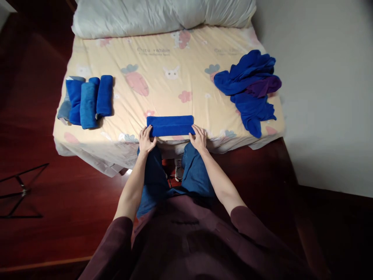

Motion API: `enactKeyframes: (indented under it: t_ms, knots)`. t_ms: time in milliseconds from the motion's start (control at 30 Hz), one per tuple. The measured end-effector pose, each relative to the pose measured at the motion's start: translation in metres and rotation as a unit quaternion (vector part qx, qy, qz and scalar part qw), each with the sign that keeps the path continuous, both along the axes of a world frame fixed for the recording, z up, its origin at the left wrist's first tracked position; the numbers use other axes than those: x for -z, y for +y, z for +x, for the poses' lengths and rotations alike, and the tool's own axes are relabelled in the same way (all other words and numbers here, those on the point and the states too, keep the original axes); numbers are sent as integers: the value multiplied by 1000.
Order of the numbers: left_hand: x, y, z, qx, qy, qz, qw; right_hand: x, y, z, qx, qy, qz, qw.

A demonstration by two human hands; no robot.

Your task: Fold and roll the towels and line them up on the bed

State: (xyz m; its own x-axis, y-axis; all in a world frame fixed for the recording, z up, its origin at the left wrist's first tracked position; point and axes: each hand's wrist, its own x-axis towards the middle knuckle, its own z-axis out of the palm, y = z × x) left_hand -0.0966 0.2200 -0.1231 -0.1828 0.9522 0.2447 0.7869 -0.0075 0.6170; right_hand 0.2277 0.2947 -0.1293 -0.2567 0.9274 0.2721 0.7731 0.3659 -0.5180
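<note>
A blue towel (pixel 170 125), folded into a long flat strip with a crease along its length, lies on the bed near the front edge. My left hand (pixel 147 140) rests at its left end, fingertips on the near corner and thumb spread inward. At the opposite end, my right hand (pixel 199 138) touches the near right corner with its fingers, its thumb also apart. Neither hand is closed around the cloth.
Several rolled blue towels (pixel 105 95) lie together on the bed's left side. A loose heap of blue cloths (pixel 247 81) with a purple cloth (pixel 264 86) is at right. A pale quilt (pixel 163 17) lies along the back; a black metal stand (pixel 23 191) is on the floor at left.
</note>
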Motion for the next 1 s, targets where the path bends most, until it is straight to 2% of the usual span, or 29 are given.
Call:
enactKeyframes:
  t_ms: [467, 800, 1000]
  knots:
    - [4, 4, 0, -15, -10, -7, 1000, 3, 3, -5, 5, -35, -20, 999]
    - [2, 4, -2, -23, -19, -3, 1000, 5, 4, -5, -1, -7, -12, 1000]
    - [1, 1, -5, -32, -22, 9, 999, 5, 6, -5, 28, -3, -17, 999]
